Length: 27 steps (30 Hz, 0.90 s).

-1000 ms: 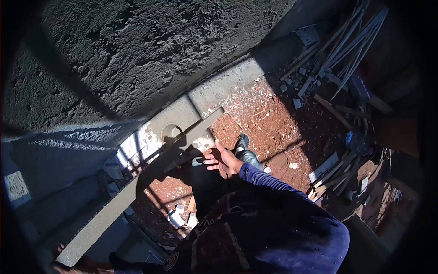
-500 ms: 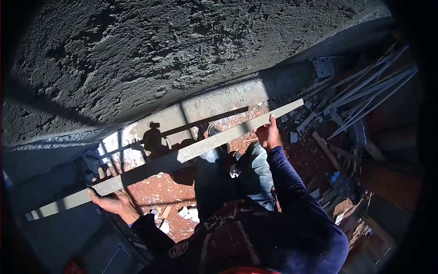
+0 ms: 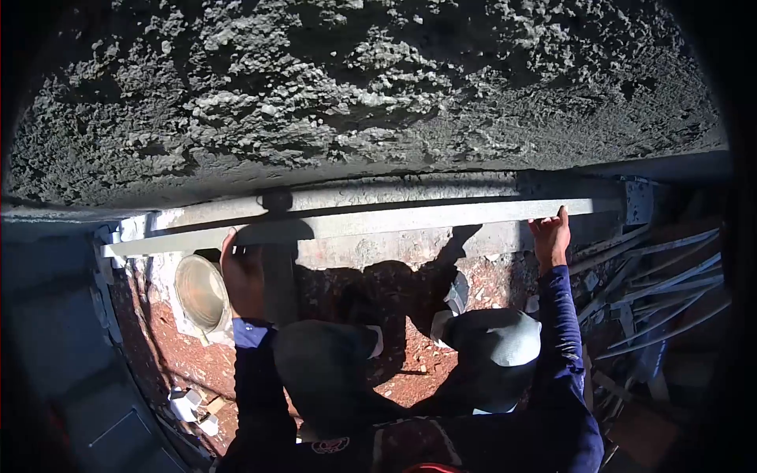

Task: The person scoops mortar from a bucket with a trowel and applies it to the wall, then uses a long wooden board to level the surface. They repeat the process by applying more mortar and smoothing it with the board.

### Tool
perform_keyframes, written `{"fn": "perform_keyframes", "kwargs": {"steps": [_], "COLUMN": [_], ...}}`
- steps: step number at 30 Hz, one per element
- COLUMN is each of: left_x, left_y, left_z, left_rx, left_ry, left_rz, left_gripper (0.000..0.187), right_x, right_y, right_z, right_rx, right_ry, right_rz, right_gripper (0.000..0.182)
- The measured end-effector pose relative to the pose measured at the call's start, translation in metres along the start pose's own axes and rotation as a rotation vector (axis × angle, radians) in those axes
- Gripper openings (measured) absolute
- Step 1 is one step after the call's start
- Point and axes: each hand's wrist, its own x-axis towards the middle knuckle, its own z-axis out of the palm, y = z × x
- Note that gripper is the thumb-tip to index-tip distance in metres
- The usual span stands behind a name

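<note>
A long pale straightedge (image 3: pixel 418 218) spans the view almost level, close along the foot of the freshly plastered wall (image 3: pixel 378 87). My left hand (image 3: pixel 244 277) grips it left of the middle, one finger up over its face and the rest in shadow. Near the other end, my right hand (image 3: pixel 551 239) is closed on the bar's lower edge, fingertips over the front. The wall's grey mortar is rough and lumpy above, smoother near its base.
A round bucket (image 3: pixel 201 293) stands by my left forearm. Thin strips and boards (image 3: pixel 662 276) lie piled at the right. White broken pieces (image 3: pixel 189 406) rest on the red dirt floor (image 3: pixel 422 355) at lower left.
The straightedge has swung from a steep slant to nearly level and come nearer the wall. Both hands moved with it, keeping their hold. The view has turned, and the bucket now shows clearly.
</note>
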Motion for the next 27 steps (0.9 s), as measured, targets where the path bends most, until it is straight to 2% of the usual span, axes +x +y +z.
{"fn": "perform_keyframes", "kwargs": {"steps": [1,2,4,5,6,7,8,9,10,12,13,14,16,17,18,20,22,24,26,27], "left_x": [0.009,0.024,0.056,0.029,0.044,0.053,0.058,0.087,0.087,0.081,0.082,0.079,0.077,0.090,0.092,0.091,0.078,0.099,0.096,0.102], "left_y": [-0.015,-0.031,-0.064,-0.055,-0.063,-0.069,-0.075,-0.080,-0.080,-0.085,-0.085,-0.087,-0.092,-0.097,-0.099,-0.105,-0.106,-0.102,-0.104,-0.103], "left_z": [-0.008,-0.028,-0.071,-0.005,-0.002,-0.013,-0.033,-0.077,-0.066,-0.052,-0.062,-0.055,-0.036,-0.053,-0.055,-0.042,-0.014,-0.037,-0.020,-0.022], "left_rx": [-0.006,-0.019,0.144,-0.031,-0.039,-0.010,0.025,0.054,0.046,0.114,0.114,0.117,0.114,0.133,0.134,0.201,0.207,0.214,0.258,0.274], "left_ry": [0.007,0.001,-0.010,0.070,0.061,0.135,0.213,0.141,0.137,0.323,0.199,0.202,0.249,0.218,0.199,0.360,0.334,0.187,0.333,0.342], "left_rz": [-0.039,-0.019,0.046,-0.066,-0.052,0.011,0.071,0.080,0.085,0.183,0.167,0.155,0.175,0.164,0.152,0.194,0.198,0.126,0.202,0.212], "left_gripper": [0.024,0.024,0.025,0.030,0.030,0.033,0.036,0.052,0.052,0.068,0.091,0.091,0.031,0.041,0.041,0.094,0.098,0.107,0.096,0.086], "right_x": [0.014,0.024,0.054,0.065,0.071,0.068,0.067,0.067,0.070,0.073,0.076,0.082,0.098,0.101,0.096,0.118,0.123,0.123,0.133,0.130], "right_y": [0.005,0.011,0.022,0.022,0.024,0.030,0.032,0.033,0.031,0.031,0.034,0.036,0.037,0.037,0.037,0.040,0.034,0.029,0.032,0.032], "right_z": [0.005,0.010,0.001,0.010,0.015,0.011,0.011,0.015,0.021,0.024,0.022,0.018,0.011,0.010,0.019,0.011,0.012,0.019,0.019,0.019], "right_rx": [0.025,0.001,0.016,0.030,0.020,-0.004,0.001,-0.009,-0.019,-0.017,-0.008,-0.015,-0.022,-0.053,-0.029,-0.001,-0.091,-0.097,-0.107,-0.114], "right_ry": [-0.032,0.022,0.008,-0.017,-0.015,0.007,-0.095,-0.040,0.014,0.005,0.001,0.013,0.004,-0.021,-0.049,-0.034,0.096,0.100,0.093,0.095], "right_rz": [-0.022,-0.068,-0.105,-0.125,-0.143,-0.141,-0.177,-0.162,-0.153,-0.143,-0.132,-0.132,-0.149,-0.160,-0.167,-0.193,-0.221,-0.251,-0.260,-0.263], "right_gripper": [0.035,0.035,0.034,0.034,0.034,0.034,0.034,0.035,0.036,0.036,0.036,0.036,0.036,0.036,0.037,0.036,0.045,0.049,0.050,0.051]}}
